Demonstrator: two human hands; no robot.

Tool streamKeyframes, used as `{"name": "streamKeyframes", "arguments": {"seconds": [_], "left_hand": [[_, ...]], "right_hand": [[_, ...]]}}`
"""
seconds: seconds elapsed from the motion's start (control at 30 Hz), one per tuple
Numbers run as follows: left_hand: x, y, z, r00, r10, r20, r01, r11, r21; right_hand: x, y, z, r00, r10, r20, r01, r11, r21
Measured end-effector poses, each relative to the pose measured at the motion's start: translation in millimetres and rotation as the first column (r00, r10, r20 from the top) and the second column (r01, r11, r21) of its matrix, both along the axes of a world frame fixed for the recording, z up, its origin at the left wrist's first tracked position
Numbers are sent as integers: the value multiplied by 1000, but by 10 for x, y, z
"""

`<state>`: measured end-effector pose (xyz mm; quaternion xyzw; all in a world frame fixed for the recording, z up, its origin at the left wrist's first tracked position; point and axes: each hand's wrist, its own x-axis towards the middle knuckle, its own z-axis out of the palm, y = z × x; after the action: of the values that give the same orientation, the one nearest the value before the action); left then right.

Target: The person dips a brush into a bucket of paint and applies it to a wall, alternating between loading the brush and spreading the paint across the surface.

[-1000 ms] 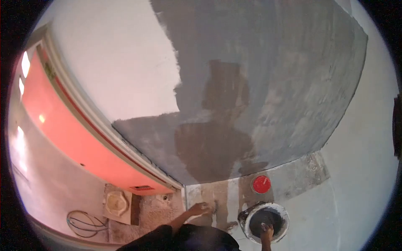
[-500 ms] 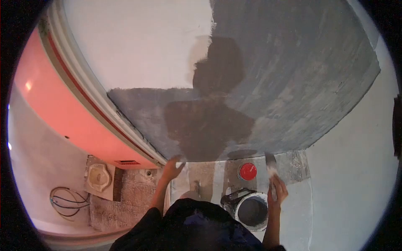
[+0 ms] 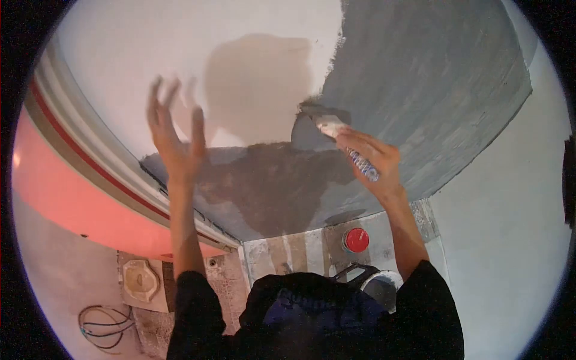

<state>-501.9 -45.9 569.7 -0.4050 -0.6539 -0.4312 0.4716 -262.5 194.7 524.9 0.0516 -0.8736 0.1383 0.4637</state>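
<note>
My right hand (image 3: 373, 161) is wrapped around the patterned handle of a paintbrush (image 3: 330, 125). The brush's dark bristle end meets the wall at the corner where grey coating (image 3: 408, 108) borders the bare white wall (image 3: 144, 48). Raised on the left, my left hand (image 3: 176, 129) has its fingers spread and holds nothing; it is in front of the white area and slightly blurred. My shadow falls across the wall between both hands.
Below the wall, a red-lidded container (image 3: 357, 240) stands on the floor beside a bucket (image 3: 384, 287) of grey material, partly hidden by my clothing. A door frame (image 3: 114, 135) runs along the left. Beyond it are a squat toilet (image 3: 141, 280) and a coiled hose (image 3: 107, 327).
Both hands have risen from low near the floor to the wall. The paintbrush has gone from above the bucket up to the grey-white border, and my left hand has spread its fingers.
</note>
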Motion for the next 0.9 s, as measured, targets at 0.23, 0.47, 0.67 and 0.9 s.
{"name": "streamKeyframes", "arguments": {"seconds": [0.23, 0.47, 0.67, 0.9], "left_hand": [[-1138, 123, 420, 927, 247, -282, -232, 969, 87], [-1356, 141, 407, 883, 285, -373, -243, 958, 156], [-1359, 161, 412, 884, 245, -398, -170, 962, 215], [-1307, 180, 413, 906, 220, -362, -141, 963, 231]], "right_hand": [[-185, -34, 197, 989, -54, 135, 47, 997, 59], [-270, -23, 514, 990, -137, 42, 128, 979, 159], [-157, -214, 544, 985, -164, 44, 153, 969, 191], [-362, -82, 432, 980, -193, 38, 179, 955, 239]]}}
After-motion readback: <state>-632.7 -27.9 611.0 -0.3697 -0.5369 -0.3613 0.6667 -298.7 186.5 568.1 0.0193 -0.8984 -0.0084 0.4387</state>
